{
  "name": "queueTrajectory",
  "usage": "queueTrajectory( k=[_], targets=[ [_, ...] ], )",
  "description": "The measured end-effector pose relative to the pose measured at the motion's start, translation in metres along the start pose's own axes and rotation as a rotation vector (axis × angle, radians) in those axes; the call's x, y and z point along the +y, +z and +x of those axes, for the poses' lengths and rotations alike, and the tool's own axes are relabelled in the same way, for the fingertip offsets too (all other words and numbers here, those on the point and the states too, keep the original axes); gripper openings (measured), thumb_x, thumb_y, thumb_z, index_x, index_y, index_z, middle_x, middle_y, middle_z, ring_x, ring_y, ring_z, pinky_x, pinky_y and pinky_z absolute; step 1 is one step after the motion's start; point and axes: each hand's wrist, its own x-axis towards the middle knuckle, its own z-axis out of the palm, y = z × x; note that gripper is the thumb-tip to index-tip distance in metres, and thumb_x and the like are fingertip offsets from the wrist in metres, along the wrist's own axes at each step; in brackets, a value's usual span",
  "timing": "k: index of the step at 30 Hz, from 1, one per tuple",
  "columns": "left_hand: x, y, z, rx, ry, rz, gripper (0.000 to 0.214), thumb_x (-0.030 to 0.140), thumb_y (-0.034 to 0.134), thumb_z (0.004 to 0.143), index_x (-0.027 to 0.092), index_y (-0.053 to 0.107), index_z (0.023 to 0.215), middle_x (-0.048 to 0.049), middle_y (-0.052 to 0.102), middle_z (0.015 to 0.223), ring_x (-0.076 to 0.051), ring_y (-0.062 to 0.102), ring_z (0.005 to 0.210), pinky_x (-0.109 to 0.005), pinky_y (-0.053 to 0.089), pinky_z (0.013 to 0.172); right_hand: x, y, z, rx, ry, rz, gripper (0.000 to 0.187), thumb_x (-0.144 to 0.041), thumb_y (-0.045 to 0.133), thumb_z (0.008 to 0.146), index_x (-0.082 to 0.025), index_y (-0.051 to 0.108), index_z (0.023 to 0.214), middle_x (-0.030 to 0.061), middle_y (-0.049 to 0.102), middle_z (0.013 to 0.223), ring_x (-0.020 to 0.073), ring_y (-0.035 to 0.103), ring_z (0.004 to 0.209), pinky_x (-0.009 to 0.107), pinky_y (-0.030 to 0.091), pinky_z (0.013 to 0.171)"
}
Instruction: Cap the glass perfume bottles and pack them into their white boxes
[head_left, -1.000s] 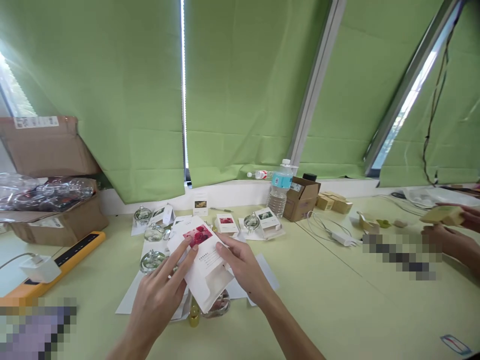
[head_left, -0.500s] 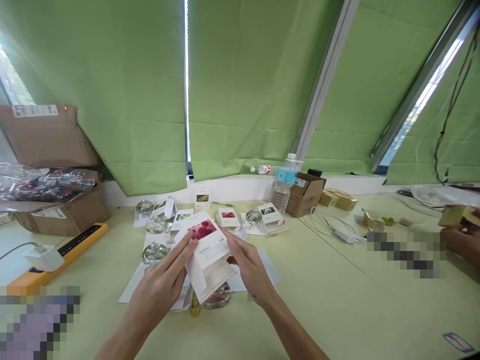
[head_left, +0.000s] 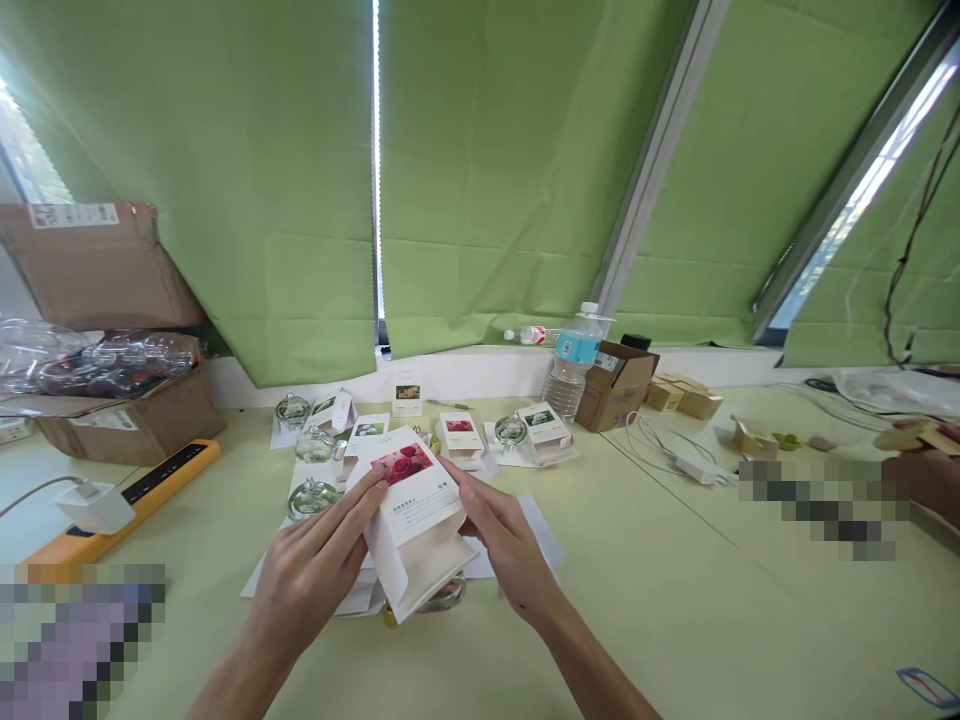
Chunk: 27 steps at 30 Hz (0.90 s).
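Both my hands hold a white paper carton (head_left: 412, 505) printed with a red rose picture, its lower end open with a flap hanging. My left hand (head_left: 307, 565) grips its left side, and my right hand (head_left: 506, 540) pinches its right side. Glass perfume bottles stand just beyond: one (head_left: 312, 498) beside my left hand, others (head_left: 314, 445) (head_left: 511, 431) further back. Under the carton lies a partly hidden glass bottle (head_left: 446, 597). Several small printed white cartons (head_left: 459, 433) and white paper sheets (head_left: 536, 530) lie around them.
Cardboard boxes (head_left: 127, 420) holding plastic-wrapped glassware stand at left, beside an orange power strip (head_left: 142, 478). A water bottle (head_left: 571, 365), small brown boxes (head_left: 615, 385) and cables (head_left: 675, 450) lie behind. A co-worker's hand (head_left: 926, 478) holds something tan at the right edge.
My hands have drawn closer together, and the carton's open end has swung further down. The view has tilted slightly, and the co-worker's hands have shifted toward the right edge.
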Motion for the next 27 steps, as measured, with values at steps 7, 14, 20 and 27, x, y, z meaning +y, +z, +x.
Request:
queueTrajectory(
  k=[7, 14, 20, 27],
  targets=[
    [0.0034, -0.0004, -0.0006, 0.017, -0.070, -0.021, 0.041, 0.005, 0.057, 0.086, 0.020, 0.055, 0.124, -0.0100, 0.069, 0.118, -0.017, 0.072, 0.089, -0.022, 0.052, 0.061, -0.0046, 0.0000, -0.0020, -0.055, -0.018, -0.064, 0.053, -0.052, 0.049, 0.092, -0.025, 0.048, 0.138, 0.0046, 0.056, 0.135, 0.0293, 0.047, 0.127, 0.044, 0.041, 0.102],
    [0.0036, -0.0013, -0.0051, 0.020, -0.096, -0.003, 0.033, 0.002, 0.055, 0.083, 0.015, 0.058, 0.114, -0.0115, 0.070, 0.114, -0.018, 0.069, 0.098, -0.022, 0.052, 0.072, -0.0047, -0.0007, -0.0055, -0.079, -0.065, -0.131, 0.048, -0.050, 0.047, 0.094, -0.026, 0.051, 0.135, 0.0031, 0.050, 0.141, 0.0274, 0.041, 0.133, 0.043, 0.031, 0.110],
    [0.0034, -0.0009, -0.0020, 0.061, -0.064, 0.001, 0.029, 0.002, 0.056, 0.082, 0.014, 0.059, 0.109, -0.0133, 0.071, 0.110, -0.018, 0.069, 0.096, -0.023, 0.053, 0.074, -0.0026, 0.0012, -0.0054, -0.075, 0.003, -0.068, 0.052, -0.056, 0.032, 0.097, -0.029, 0.050, 0.137, 0.0027, 0.055, 0.137, 0.0272, 0.049, 0.126, 0.043, 0.036, 0.106],
    [0.0002, 0.0033, -0.0056, 0.086, -0.033, -0.013, 0.040, 0.004, 0.068, 0.074, 0.018, 0.058, 0.109, -0.0130, 0.070, 0.112, -0.023, 0.066, 0.095, -0.035, 0.055, 0.078, -0.0008, 0.0047, -0.0069, -0.063, 0.034, 0.001, 0.049, -0.055, 0.039, 0.095, -0.030, 0.052, 0.136, 0.0013, 0.050, 0.141, 0.0267, 0.044, 0.131, 0.041, 0.035, 0.107]
  ],
)
